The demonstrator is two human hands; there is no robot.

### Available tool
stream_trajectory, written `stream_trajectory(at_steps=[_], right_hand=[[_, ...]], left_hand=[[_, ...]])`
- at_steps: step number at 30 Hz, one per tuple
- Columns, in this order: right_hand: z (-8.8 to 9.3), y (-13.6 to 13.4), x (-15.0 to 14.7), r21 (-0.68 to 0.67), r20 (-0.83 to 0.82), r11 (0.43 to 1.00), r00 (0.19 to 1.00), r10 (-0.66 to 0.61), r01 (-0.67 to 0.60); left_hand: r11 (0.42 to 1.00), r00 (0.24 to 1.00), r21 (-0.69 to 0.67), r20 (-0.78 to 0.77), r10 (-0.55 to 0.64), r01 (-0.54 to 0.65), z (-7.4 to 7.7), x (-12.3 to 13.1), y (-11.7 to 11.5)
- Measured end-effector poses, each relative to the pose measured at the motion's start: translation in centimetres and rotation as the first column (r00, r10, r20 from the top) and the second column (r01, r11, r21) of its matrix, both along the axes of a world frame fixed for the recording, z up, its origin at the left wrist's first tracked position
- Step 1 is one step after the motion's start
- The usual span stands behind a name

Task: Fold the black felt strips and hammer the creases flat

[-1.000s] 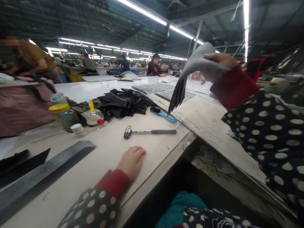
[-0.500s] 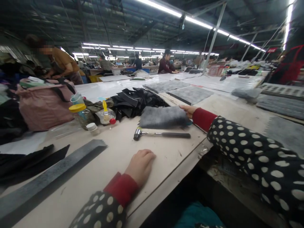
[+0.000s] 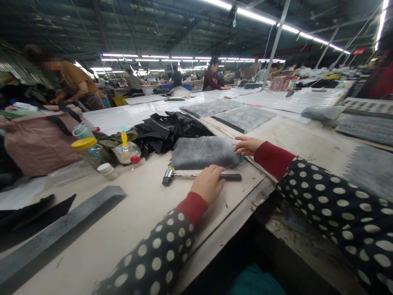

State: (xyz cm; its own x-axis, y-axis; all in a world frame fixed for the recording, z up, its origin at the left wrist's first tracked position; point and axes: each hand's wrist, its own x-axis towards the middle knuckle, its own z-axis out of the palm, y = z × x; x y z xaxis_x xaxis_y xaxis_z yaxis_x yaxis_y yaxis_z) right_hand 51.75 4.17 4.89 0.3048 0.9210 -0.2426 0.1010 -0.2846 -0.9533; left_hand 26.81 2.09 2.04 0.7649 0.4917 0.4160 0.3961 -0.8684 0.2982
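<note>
Grey sheet [image 3: 202, 152]: located at the centre of the frame, flat on the pale table [image 3: 144, 217]. Its left and upper edges adjoin the pile of black pieces [image 3: 162, 133].

Right hand [image 3: 248, 146]: positioned at the right edge of the grey sheet, fingers extended and spread. The grip is released. Contact between the fingertips and the sheet edge cannot be determined. A small blue item [image 3: 240, 159], mostly hidden, shows below the fingers.

Left hand [image 3: 209, 183]: positioned over the hammer [image 3: 231, 177], palm down, near the lower edge of the grey sheet. The fingers cover part of the handle; whether the grip is clenched on it or only resting cannot be determined. The hammer lies sideways on the table, head to the left, handle end to the right.

Adjacent items, left of centre: jar with a yellow lid [image 3: 84, 143], small jar with a white cap [image 3: 106, 169], and brush with a yellow handle [image 3: 124, 141], standing upright beside a red cap [image 3: 135, 159]. Lower left: long grey strip [image 3: 66, 219], placed diagonally. Left edge: pink bag [image 3: 39, 141].

Background: person in a brown top [image 3: 75, 80], upper left; person in a dark red top [image 3: 211, 78], upper centre.
</note>
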Motion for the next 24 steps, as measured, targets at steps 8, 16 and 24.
stream_trajectory(at_steps=[8, 16, 24], right_hand=[[0.8, -0.3, -1.4, 0.010, -0.041, 0.998, 0.997, 0.070, -0.069], [-0.6, 0.5, -0.9, 0.069, 0.089, 0.985, 0.985, 0.150, -0.156], [-1.3, 0.7, -0.5, 0.106, 0.248, 0.984, 0.962, 0.111, -0.141]], left_hand=[[0.973, 0.972, 0.094, -0.091, 0.218, -0.210, -0.5, 6.2, 2.4], [0.963, 0.966, -0.209, 0.155, 0.207, -0.172, -0.9, 5.9, 3.4], [0.804, 0.753, -0.554, 0.431, 0.498, -0.214, 2.2, 1.4, 8.8]])
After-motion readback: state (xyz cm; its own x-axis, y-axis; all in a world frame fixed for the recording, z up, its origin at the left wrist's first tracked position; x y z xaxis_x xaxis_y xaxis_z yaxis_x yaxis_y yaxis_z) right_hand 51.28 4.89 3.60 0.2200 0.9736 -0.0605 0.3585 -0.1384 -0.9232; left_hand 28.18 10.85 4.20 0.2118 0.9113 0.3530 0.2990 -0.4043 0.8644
